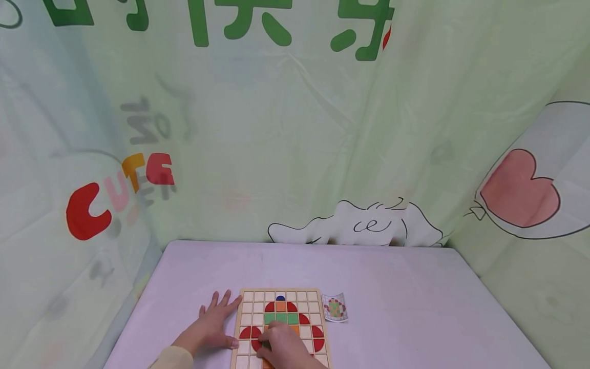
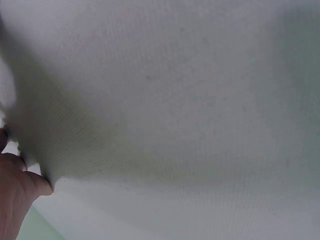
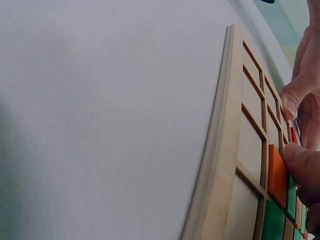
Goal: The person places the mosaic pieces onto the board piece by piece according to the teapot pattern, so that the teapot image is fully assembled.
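Observation:
A wooden grid board (image 1: pixel 279 289) lies on the table, its cells partly filled with coloured tiles. Among them are a blue rounded tile (image 1: pixel 280 298), red quarter-round tiles (image 1: pixel 318 345) and green square tiles (image 1: pixel 281 318). My left hand (image 1: pixel 214 324) rests at the board's left edge with fingers spread, thumb and a fingertip at the frame. Over the lower middle of the board my right hand (image 1: pixel 288 346) bends its fingers and thumb around a green tile (image 1: pixel 266 345), mostly hidden. In the right wrist view, its thumb (image 3: pixel 302 162) lies beside an orange tile (image 3: pixel 276 177).
A small picture card (image 1: pixel 335 307) with a coloured grid pattern lies just right of the board. The pale table (image 1: pixel 415 307) extends to both sides. Behind it hangs a printed light-green curtain (image 1: pixel 258 154). The board's near edge falls outside the head view.

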Tool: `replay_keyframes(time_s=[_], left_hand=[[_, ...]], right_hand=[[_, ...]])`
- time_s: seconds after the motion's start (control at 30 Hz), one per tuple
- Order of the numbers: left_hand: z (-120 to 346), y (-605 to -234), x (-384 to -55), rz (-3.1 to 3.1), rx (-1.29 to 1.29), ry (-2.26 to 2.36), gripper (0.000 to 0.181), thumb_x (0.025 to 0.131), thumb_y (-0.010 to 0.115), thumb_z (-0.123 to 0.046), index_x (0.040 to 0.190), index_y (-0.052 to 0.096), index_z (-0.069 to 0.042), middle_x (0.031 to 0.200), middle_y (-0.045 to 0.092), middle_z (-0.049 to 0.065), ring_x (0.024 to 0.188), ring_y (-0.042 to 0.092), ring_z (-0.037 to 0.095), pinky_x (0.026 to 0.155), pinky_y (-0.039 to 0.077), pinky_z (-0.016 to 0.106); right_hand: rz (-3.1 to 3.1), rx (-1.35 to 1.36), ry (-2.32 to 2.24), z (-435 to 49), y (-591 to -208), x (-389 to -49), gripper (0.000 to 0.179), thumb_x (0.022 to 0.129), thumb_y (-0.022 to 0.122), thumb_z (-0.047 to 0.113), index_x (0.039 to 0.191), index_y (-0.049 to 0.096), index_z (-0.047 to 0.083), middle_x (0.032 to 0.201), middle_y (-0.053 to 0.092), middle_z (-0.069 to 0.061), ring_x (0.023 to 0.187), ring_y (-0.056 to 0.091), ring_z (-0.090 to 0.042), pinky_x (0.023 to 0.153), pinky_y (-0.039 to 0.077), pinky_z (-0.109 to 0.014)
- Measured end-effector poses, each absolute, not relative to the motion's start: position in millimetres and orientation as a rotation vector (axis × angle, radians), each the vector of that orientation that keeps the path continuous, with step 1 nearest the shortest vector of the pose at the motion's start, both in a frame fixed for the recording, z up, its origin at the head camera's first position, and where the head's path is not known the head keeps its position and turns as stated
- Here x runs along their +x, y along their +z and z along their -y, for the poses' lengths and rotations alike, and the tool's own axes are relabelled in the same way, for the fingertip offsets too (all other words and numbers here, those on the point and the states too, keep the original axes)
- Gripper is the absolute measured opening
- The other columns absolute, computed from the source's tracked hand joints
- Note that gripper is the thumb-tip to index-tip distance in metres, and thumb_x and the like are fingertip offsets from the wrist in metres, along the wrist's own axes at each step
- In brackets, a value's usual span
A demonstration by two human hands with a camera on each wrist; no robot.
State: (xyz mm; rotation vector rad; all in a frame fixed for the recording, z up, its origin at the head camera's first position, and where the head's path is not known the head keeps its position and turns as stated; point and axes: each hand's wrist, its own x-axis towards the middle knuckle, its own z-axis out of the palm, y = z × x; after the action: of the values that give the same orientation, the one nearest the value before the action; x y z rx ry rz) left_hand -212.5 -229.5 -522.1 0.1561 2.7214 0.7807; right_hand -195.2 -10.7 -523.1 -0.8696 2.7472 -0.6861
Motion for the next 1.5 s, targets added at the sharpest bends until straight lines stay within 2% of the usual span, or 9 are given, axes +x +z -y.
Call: replay_keyframes(time_s=[0.27, 1.0, 1.13, 1.3, 1.5], left_hand=[[228, -523, -212, -2.724, 0.162, 0.799, 0.106, 0.066, 0.095, -0.027, 0.156, 0.042, -0.01, 0.166, 0.025, 0.029, 0.153, 0.007, 0.058, 0.115, 0.009, 0.081], [226, -524, -214, -2.71, 0.147, 0.792, 0.106, 0.066, 0.095, -0.028, 0.156, 0.042, -0.012, 0.166, 0.024, 0.028, 0.154, 0.006, 0.057, 0.116, 0.008, 0.08], [227, -525, -214, -2.71, 0.158, 0.798, 0.106, 0.066, 0.095, -0.029, 0.156, 0.042, -0.011, 0.166, 0.024, 0.028, 0.153, 0.006, 0.057, 0.116, 0.007, 0.08], [225, -527, -216, -2.715, 0.189, 0.795, 0.107, 0.066, 0.095, -0.028, 0.156, 0.041, -0.01, 0.166, 0.024, 0.029, 0.153, 0.007, 0.058, 0.115, 0.008, 0.081], [223, -530, -221, -2.705, 0.207, 0.797, 0.107, 0.066, 0.095, -0.027, 0.156, 0.041, -0.01, 0.165, 0.024, 0.029, 0.153, 0.006, 0.059, 0.114, 0.008, 0.082]], right_hand=[[-2.743, -0.776, -0.763, 11, -523, -195, 0.018, 0.084, 0.084, 0.023, 0.099, 0.083, 0.013, 0.087, 0.071, 0.008, 0.078, 0.053, 0.001, 0.079, 0.056, -0.022], [-2.715, -0.612, -0.914, 5, -522, -195, 0.018, 0.084, 0.084, 0.025, 0.091, 0.081, 0.01, 0.082, 0.065, 0.01, 0.074, 0.049, -0.003, 0.073, 0.052, -0.025], [-2.619, -0.605, -1.055, -7, -519, -198, 0.02, 0.088, 0.081, 0.024, 0.099, 0.08, 0.007, 0.086, 0.068, 0.008, 0.074, 0.05, -0.002, 0.068, 0.05, -0.022], [-2.551, -0.61, -1.173, -32, -513, -201, 0.026, 0.092, 0.076, 0.023, 0.112, 0.077, 0.006, 0.102, 0.071, 0.002, 0.082, 0.054, -0.001, 0.074, 0.053, -0.02], [-2.583, -0.661, -1.236, -73, -505, -206, 0.029, 0.095, 0.073, 0.02, 0.116, 0.073, 0.001, 0.102, 0.072, -0.005, 0.085, 0.059, -0.003, 0.071, 0.053, -0.022]])
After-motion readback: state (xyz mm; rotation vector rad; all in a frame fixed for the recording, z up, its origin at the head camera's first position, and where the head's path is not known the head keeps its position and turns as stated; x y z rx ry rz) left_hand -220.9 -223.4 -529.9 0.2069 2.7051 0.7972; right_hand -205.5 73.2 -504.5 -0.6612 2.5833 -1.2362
